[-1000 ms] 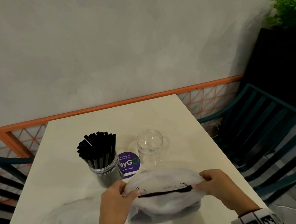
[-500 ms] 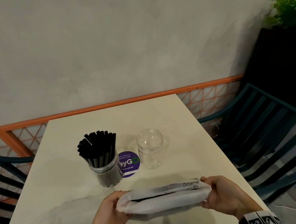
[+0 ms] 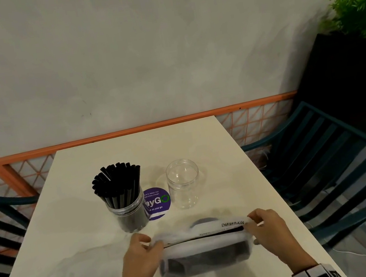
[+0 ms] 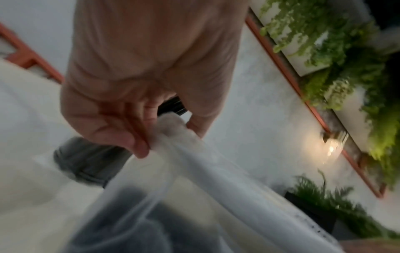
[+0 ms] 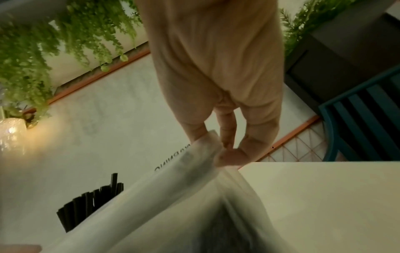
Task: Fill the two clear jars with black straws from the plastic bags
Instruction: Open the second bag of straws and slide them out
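Note:
A clear plastic bag (image 3: 205, 252) with black straws inside hangs low over the near part of the white table (image 3: 76, 227). My left hand (image 3: 144, 247) pinches the bag's left top corner (image 4: 173, 130). My right hand (image 3: 260, 224) pinches its right top corner (image 5: 207, 147), by the word WARNING. The bag's mouth is stretched flat between the hands. One clear jar (image 3: 128, 209), packed with upright black straws (image 3: 118, 184), stands behind the left hand. An empty clear jar (image 3: 183, 182) stands to its right.
A round purple sticker (image 3: 157, 202) lies between the jars. Dark teal chairs (image 3: 339, 161) flank the table on both sides. An orange rail (image 3: 128, 132) runs along the grey wall behind. A dark planter with green leaves (image 3: 353, 8) stands at the right.
The bag rose from the table, its mouth was pulled flat and taut, and it now hangs lower and nearer me. Both hands drew back with it. The jars have not moved.

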`<state>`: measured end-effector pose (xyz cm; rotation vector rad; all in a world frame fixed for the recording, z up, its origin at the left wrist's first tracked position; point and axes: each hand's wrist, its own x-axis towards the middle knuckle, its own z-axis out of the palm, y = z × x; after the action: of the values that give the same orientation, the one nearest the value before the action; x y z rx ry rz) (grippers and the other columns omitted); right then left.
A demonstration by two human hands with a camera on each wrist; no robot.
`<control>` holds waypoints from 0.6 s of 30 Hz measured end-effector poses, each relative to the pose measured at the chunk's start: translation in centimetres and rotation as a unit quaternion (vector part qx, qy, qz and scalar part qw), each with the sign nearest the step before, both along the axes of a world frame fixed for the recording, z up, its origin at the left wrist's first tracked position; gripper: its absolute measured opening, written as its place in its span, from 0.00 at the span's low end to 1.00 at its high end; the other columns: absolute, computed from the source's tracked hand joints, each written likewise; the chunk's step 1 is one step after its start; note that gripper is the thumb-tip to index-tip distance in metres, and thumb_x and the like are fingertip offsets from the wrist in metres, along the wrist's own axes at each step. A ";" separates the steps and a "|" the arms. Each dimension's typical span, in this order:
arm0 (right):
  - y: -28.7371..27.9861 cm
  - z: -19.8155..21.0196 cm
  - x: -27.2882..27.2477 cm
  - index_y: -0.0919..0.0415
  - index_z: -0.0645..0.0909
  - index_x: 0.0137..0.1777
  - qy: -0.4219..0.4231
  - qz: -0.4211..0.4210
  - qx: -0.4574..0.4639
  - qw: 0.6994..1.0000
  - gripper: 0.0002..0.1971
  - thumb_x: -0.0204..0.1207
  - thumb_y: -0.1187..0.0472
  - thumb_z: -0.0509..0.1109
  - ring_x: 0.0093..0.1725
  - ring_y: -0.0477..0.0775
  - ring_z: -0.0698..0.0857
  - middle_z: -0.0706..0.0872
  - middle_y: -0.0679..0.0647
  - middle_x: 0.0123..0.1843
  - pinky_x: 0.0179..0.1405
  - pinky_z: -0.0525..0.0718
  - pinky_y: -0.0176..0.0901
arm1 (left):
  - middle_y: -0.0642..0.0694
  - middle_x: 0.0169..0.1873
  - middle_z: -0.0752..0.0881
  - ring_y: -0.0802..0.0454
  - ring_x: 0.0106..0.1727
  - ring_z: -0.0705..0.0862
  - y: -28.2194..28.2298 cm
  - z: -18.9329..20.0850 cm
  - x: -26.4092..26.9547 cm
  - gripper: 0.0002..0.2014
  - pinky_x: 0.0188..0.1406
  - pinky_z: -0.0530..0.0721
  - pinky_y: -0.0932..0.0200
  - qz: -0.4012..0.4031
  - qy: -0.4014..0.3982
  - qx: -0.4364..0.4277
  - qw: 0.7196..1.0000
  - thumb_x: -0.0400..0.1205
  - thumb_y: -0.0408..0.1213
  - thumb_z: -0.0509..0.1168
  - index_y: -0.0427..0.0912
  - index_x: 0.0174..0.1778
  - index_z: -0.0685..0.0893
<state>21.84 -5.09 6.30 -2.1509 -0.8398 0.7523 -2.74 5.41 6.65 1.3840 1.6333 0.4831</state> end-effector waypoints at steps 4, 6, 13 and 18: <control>-0.4 0.3 0.0 0.59 0.81 0.45 0.048 -0.012 0.006 0.999 0.04 0.73 0.62 0.72 0.37 0.54 0.86 0.88 0.56 0.42 0.36 0.86 0.42 | 0.44 0.27 0.79 0.49 0.31 0.75 0.0 -0.1 -0.9 0.14 0.33 0.71 0.56 -0.024 0.020 0.069 0.997 0.71 0.42 0.74 0.38 0.25 0.79; -0.3 0.3 -0.3 0.60 0.84 0.41 0.068 0.007 0.008 0.998 0.03 0.73 0.61 0.73 0.35 0.53 0.85 0.89 0.56 0.39 0.36 0.83 0.42 | 0.46 0.21 0.80 0.50 0.27 0.74 -0.1 -0.4 -0.8 0.15 0.32 0.72 0.57 -0.047 -0.020 0.047 0.998 0.74 0.40 0.71 0.36 0.23 0.83; -0.6 -0.4 0.7 0.60 0.73 0.44 0.362 -0.046 0.017 0.931 0.07 0.76 0.67 0.69 0.20 0.45 0.65 0.73 0.49 0.21 0.14 0.63 0.33 | 0.50 0.23 0.80 0.58 0.25 0.72 0.3 -0.6 -0.9 0.08 0.16 0.65 0.71 0.041 -0.311 -0.204 0.927 0.79 0.35 0.63 0.37 0.41 0.86; -1.2 -0.9 2.3 0.61 0.72 0.38 0.603 -0.133 0.047 0.785 0.07 0.65 0.70 0.67 0.16 0.45 0.63 0.70 0.52 0.25 0.12 0.60 0.35 | 0.48 0.20 0.73 0.56 0.27 0.65 0.6 -0.1 -1.8 0.06 0.19 0.72 0.67 0.114 -0.407 -0.319 0.849 0.65 0.32 0.65 0.38 0.29 0.87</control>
<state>24.12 -6.34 5.40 -1.1926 0.1259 1.5799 -4.50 5.98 6.51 0.3758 1.0729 0.5026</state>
